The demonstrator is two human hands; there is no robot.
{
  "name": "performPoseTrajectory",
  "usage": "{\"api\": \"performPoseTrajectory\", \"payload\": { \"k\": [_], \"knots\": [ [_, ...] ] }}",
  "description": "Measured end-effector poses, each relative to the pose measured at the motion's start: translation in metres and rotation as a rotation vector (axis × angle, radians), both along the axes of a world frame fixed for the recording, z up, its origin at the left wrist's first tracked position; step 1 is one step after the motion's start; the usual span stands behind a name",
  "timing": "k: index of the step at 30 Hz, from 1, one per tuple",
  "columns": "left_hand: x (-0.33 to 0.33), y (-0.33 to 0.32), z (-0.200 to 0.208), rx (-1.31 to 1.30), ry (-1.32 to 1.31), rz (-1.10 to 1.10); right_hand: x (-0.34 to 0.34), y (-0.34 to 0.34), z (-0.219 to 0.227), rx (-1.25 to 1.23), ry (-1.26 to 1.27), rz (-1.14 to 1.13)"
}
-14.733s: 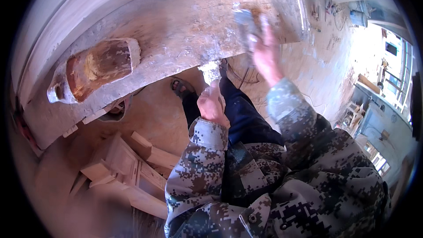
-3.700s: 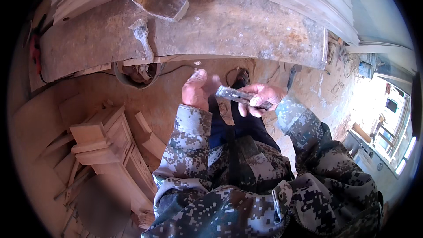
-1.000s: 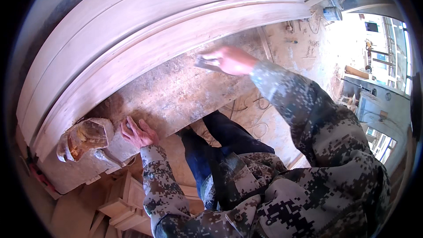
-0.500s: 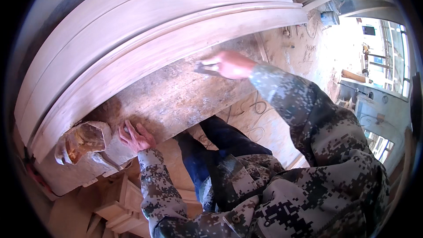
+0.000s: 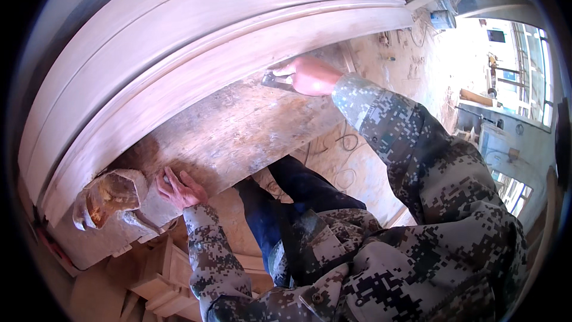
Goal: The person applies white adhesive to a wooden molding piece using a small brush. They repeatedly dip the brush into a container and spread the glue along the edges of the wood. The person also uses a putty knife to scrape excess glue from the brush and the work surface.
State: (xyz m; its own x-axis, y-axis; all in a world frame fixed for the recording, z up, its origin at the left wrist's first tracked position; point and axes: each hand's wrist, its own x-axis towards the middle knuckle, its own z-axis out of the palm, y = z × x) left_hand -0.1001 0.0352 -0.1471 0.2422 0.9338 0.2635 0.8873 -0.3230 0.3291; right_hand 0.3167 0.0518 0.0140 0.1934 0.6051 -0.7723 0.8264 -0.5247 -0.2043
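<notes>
My right hand [image 5: 316, 76] is closed round a small grey scraper [image 5: 277, 80]. Most of its handle is hidden in the fist, and its flat end points left, close to the lower edge of a long pale wooden panel [image 5: 238, 42]. Under it lies a worn, stained workbench board [image 5: 226, 128]. Near the board's front edge, my left hand [image 5: 183, 189] rests with fingers apart, holding nothing that I can see. Just left of that hand sits a cut-open plastic container [image 5: 114, 198], its inside coated with brownish-yellow residue.
Pale wooden pieces [image 5: 170, 274] stand below the bench at the lower left. Thin cable or wire [image 5: 345, 143] curls on the dusty floor beyond my legs. A blue-grey bucket [image 5: 442, 19] stands at the far right, with bright window frames [image 5: 530, 71] behind.
My right hand and the scraper have shifted slightly up toward the panel, and the blur on them is less. My left hand stays on the board in nearly the same place.
</notes>
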Motion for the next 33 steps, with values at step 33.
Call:
{"api": "performPoseTrajectory", "payload": {
  "k": [33],
  "knots": [
    [0.003, 0.0, 0.002, -0.023, 0.045, 0.025, 0.079, -0.133, -0.044, 0.22, -0.128, -0.107]
  ]
}}
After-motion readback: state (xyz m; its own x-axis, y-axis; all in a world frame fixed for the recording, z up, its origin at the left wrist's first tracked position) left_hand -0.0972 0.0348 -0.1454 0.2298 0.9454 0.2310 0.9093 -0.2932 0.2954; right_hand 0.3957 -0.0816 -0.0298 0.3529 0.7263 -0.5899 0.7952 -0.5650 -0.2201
